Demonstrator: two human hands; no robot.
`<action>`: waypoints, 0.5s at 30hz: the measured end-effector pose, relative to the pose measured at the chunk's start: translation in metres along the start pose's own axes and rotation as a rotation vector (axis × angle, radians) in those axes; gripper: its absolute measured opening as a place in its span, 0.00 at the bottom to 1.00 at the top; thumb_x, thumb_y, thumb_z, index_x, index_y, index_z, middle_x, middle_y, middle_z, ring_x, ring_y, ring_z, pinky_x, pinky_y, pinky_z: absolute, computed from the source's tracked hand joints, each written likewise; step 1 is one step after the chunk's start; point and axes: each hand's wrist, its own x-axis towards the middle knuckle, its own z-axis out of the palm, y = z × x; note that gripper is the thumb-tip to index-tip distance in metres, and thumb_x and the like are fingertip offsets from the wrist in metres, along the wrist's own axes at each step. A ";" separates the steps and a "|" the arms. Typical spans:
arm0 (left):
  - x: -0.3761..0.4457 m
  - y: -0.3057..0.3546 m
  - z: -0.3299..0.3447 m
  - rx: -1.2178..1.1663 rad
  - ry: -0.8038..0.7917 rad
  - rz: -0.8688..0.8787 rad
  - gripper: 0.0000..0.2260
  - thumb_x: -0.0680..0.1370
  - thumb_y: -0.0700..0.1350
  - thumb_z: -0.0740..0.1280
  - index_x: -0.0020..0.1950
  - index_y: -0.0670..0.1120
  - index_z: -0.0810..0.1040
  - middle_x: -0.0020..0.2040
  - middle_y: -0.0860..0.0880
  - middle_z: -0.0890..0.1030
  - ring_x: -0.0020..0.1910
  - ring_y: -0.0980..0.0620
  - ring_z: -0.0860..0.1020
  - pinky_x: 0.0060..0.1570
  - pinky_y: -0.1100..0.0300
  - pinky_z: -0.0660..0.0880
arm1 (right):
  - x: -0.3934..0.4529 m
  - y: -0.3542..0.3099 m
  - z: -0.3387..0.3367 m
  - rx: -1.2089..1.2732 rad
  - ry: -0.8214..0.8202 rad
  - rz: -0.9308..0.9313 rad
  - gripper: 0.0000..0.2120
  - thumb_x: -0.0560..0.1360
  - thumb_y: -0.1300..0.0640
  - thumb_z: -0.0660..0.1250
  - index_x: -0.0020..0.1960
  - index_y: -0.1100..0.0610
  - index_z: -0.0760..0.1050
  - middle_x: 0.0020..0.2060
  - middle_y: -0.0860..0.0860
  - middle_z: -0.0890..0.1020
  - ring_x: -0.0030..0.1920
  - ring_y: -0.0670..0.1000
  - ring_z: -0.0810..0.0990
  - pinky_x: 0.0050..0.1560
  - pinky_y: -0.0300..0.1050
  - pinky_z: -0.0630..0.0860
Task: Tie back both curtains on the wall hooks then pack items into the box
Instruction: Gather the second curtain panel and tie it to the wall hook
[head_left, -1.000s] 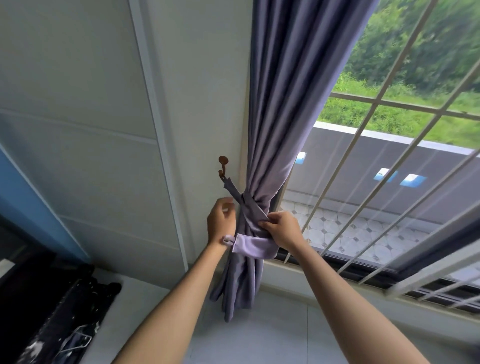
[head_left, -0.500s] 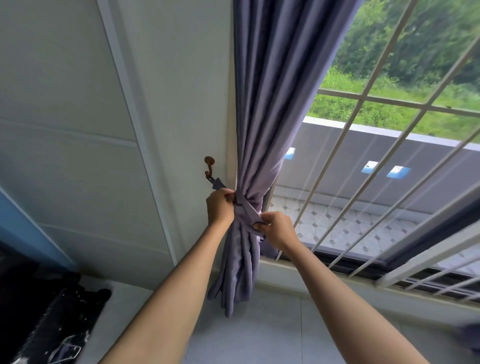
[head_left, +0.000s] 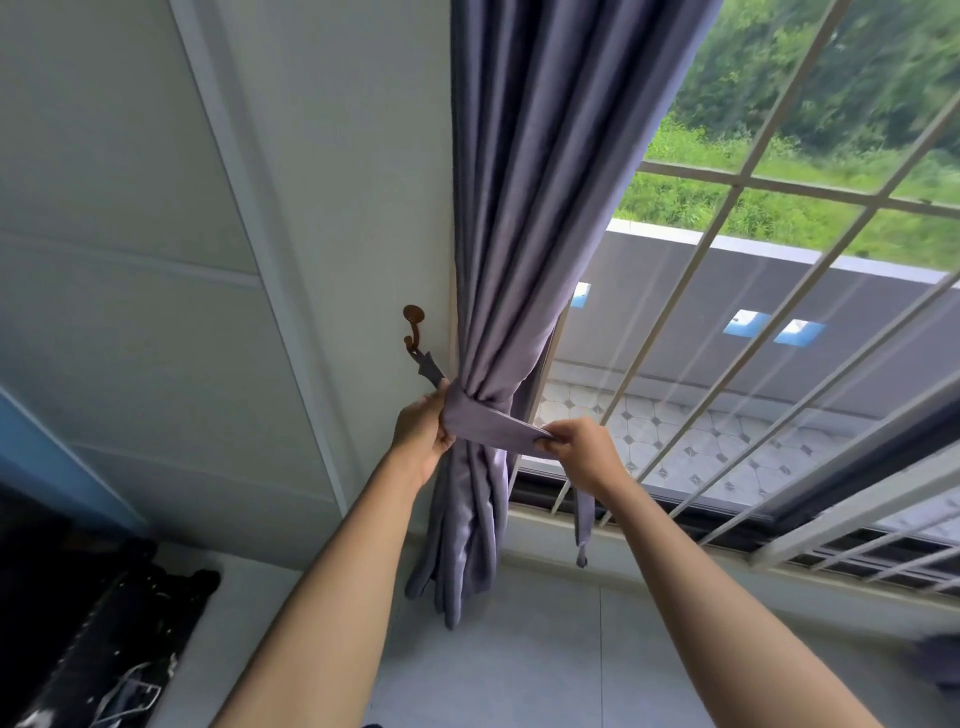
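A grey-purple curtain (head_left: 524, 218) hangs at the window's left edge, gathered at its waist by a matching fabric tieback (head_left: 488, 418). One end of the tieback runs up to a brown wall hook (head_left: 413, 327) on the pale wall. My left hand (head_left: 423, 434) grips the tieback where it wraps the curtain's left side. My right hand (head_left: 582, 449) pinches the tieback's free part and holds it out taut to the right; its loose tail (head_left: 583, 525) dangles below that hand.
A barred window (head_left: 779, 322) fills the right side, above a sill (head_left: 649, 540) and pale tiled floor (head_left: 545, 665). Dark luggage and black items (head_left: 88, 639) lie at the lower left, beside a blue panel (head_left: 47, 457).
My right hand has pulled the tieback out to the right from against the curtain, stretching it flat. My left hand stays on the gathered curtain below the hook.
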 end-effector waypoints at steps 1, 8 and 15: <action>0.000 0.000 0.000 0.003 0.027 -0.014 0.10 0.77 0.52 0.67 0.41 0.46 0.77 0.27 0.51 0.71 0.26 0.56 0.67 0.30 0.63 0.65 | 0.000 0.002 0.001 -0.011 0.009 0.000 0.08 0.75 0.58 0.67 0.41 0.62 0.79 0.29 0.54 0.73 0.34 0.50 0.65 0.33 0.44 0.62; -0.004 -0.014 0.018 0.636 0.382 0.577 0.04 0.76 0.43 0.65 0.50 0.45 0.75 0.48 0.46 0.74 0.46 0.43 0.78 0.44 0.53 0.76 | 0.004 0.007 -0.006 -0.113 0.032 0.052 0.07 0.75 0.52 0.70 0.46 0.53 0.84 0.42 0.54 0.83 0.44 0.56 0.79 0.43 0.49 0.76; -0.024 -0.031 0.042 0.834 0.175 0.872 0.25 0.74 0.45 0.68 0.70 0.46 0.66 0.64 0.42 0.67 0.59 0.42 0.75 0.54 0.52 0.77 | 0.008 0.018 -0.007 -0.139 0.074 0.127 0.06 0.72 0.48 0.72 0.43 0.50 0.84 0.39 0.55 0.80 0.39 0.55 0.77 0.34 0.44 0.71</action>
